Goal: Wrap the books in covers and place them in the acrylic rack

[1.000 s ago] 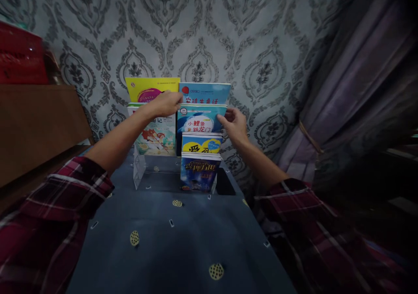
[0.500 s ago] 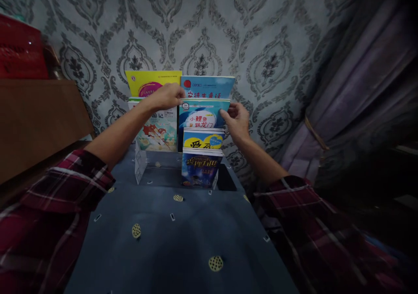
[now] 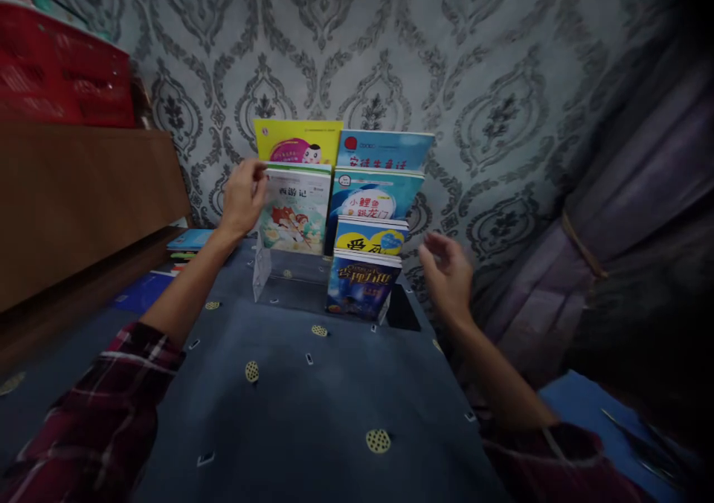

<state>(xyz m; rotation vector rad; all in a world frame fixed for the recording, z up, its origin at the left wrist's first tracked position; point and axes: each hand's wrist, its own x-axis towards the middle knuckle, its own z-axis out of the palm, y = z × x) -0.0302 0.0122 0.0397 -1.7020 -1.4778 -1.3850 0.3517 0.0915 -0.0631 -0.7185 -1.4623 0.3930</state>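
A clear tiered stand [image 3: 261, 274] holds picture books upright in stepped rows. My left hand [image 3: 244, 198] is at the upper left edge of a pale green book [image 3: 295, 220]; its fingers are loosely bent, and I cannot tell whether they touch the cover. My right hand [image 3: 448, 276] hangs in the air right of the stand, fingers loosely apart and holding nothing. Behind are a yellow book [image 3: 298, 132] and a light blue book [image 3: 390, 142]. Down the right column come a teal book [image 3: 379, 190], a yellow-and-blue book [image 3: 368, 237] and a dark blue book [image 3: 360, 287].
A blue patterned cloth [image 3: 312, 421] covers the table. Beside the stand lies a dark flat object [image 3: 402, 309]. More books [image 3: 190, 240] lie at the left, near a wooden cabinet [image 3: 89, 198] bearing a red box [image 3: 67, 68]. A curtain [image 3: 558, 265] hangs at the right.
Both hands have come away from the teal book. My left hand has moved left to the pale green book's edge; my right hand has dropped down and right. The view has swung left.
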